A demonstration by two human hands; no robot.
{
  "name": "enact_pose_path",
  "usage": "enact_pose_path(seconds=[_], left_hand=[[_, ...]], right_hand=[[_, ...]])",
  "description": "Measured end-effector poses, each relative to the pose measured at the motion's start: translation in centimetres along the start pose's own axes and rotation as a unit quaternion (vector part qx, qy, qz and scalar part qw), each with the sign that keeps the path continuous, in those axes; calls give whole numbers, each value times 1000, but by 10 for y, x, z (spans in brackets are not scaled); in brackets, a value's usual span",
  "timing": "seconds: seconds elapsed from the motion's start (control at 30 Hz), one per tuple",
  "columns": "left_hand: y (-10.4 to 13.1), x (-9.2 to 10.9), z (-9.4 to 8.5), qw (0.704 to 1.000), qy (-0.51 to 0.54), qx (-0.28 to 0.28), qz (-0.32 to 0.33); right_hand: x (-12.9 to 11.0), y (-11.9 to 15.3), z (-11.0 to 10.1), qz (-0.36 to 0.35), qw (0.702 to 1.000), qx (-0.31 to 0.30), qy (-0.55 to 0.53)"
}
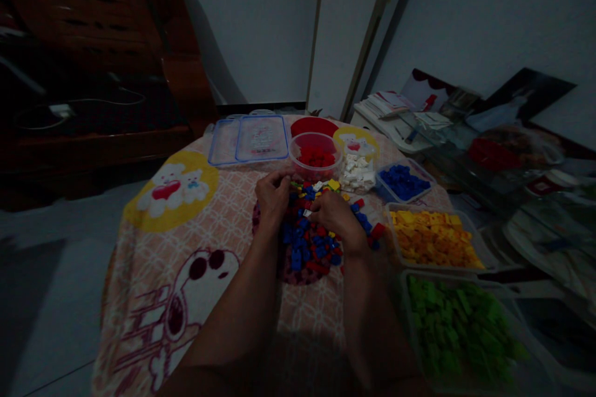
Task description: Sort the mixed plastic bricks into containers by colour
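Note:
A loose pile of mixed toy building bricks [302,248], mostly blue and red with some yellow and white, lies on the cloth-covered table. At the pile's far left edge is my left hand [272,195], its thumb and fingertips pressed together; what they hold, if anything, is too small and dark to make out. Over the middle of the pile, my right hand [333,214] has its fingers closed on a small white brick [307,213]. Just beyond the hands stands a clear round tub [315,167] with red bricks in it. White bricks [357,173] are heaped beside it.
Clear boxes hold blue bricks [404,182], yellow bricks [433,239] and green bricks [459,329] along the table's right side. Two blue-rimmed lids [263,138] and a red round lid [314,126] lie at the back. A cluttered glass table [470,164] adjoins on the right.

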State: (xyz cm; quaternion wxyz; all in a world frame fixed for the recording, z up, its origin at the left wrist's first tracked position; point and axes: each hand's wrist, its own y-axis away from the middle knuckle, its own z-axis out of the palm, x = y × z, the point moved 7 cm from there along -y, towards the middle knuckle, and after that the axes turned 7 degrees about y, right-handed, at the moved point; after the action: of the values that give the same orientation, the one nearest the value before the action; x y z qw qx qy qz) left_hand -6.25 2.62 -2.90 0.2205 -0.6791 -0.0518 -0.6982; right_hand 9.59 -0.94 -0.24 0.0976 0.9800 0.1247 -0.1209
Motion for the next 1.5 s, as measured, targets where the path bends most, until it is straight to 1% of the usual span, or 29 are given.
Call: enact_pose_path(seconds=[0.1, 0.17, 0.27, 0.33, 0.37, 0.43, 0.53, 0.6, 0.63, 0.67, 0.7, 0.73, 0.77, 0.8, 0.87, 0.93, 1.0, 1.03, 1.13, 1.23, 1.27, 1.37, 1.43, 1.5], left_hand=[[1, 2, 1, 1000, -5, -8, 4], [1, 3, 2, 1000, -9, -10, 9], [2, 3, 2, 1000, -3, -7, 10], [2, 3, 3, 1000, 4, -8, 7], [2, 3, 4, 1000, 7, -10, 6], [3, 5, 6, 1000, 11, -16, 4], [4, 5, 7, 1000, 3, -21, 1], [4, 3, 7, 1000, -7, -23, 0], [4, 2, 8, 1000, -11, -25, 2], [4, 2, 8, 999, -15, -30, 7], [5, 2, 9, 999, -20, -37, 14], [5, 4, 10, 998, -29, -48, 25], [6, 6, 12, 996, -43, -64, 39], [7, 10, 15, 993, -60, -84, 57], [12, 18, 26, 980, -96, -145, 100], [21, 26, 39, 956, -131, -220, 145], [29, 31, 51, 929, -163, -280, 180], [33, 32, 54, 918, -179, -299, 191], [39, 31, 60, 899, -204, -333, 199], [41, 26, 62, 895, -194, -364, 167], [40, 24, 61, 898, -194, -366, 150], [35, 20, 55, 913, -207, -332, 117], [32, 23, 51, 921, -205, -307, 123], [31, 28, 51, 923, -187, -302, 145]], right_hand=[[1, -1, 1, 11, 1000, 5, 1], [4, -1, 2, 18, 1000, 2, -20], [15, 2, -2, 27, 994, 16, -104], [27, 5, -8, 47, 977, 52, -199], [35, 6, -11, 65, 962, 75, -256], [51, 8, -16, 106, 912, 136, -372], [73, 12, -25, 152, 807, 266, -505], [83, 17, -31, 155, 738, 356, -552], [87, 19, -34, 149, 711, 392, -565], [90, 21, -36, 143, 693, 417, -570], [91, 22, -37, 138, 689, 427, -569], [92, 22, -37, 137, 700, 419, -562], [91, 21, -36, 138, 725, 395, -548], [88, 18, -33, 139, 758, 356, -528], [80, 13, -25, 133, 832, 265, -468], [72, 9, -18, 115, 889, 200, -396], [66, 6, -12, 97, 926, 165, -326], [65, 5, -11, 91, 940, 154, -292], [67, 6, -10, 95, 966, 130, -202], [73, 9, -15, 109, 978, 115, -135], [74, 11, -17, 114, 979, 117, -124], [77, 13, -23, 114, 973, 152, -130], [74, 11, -22, 93, 970, 167, -148], [68, 7, -19, 58, 973, 161, -156]])
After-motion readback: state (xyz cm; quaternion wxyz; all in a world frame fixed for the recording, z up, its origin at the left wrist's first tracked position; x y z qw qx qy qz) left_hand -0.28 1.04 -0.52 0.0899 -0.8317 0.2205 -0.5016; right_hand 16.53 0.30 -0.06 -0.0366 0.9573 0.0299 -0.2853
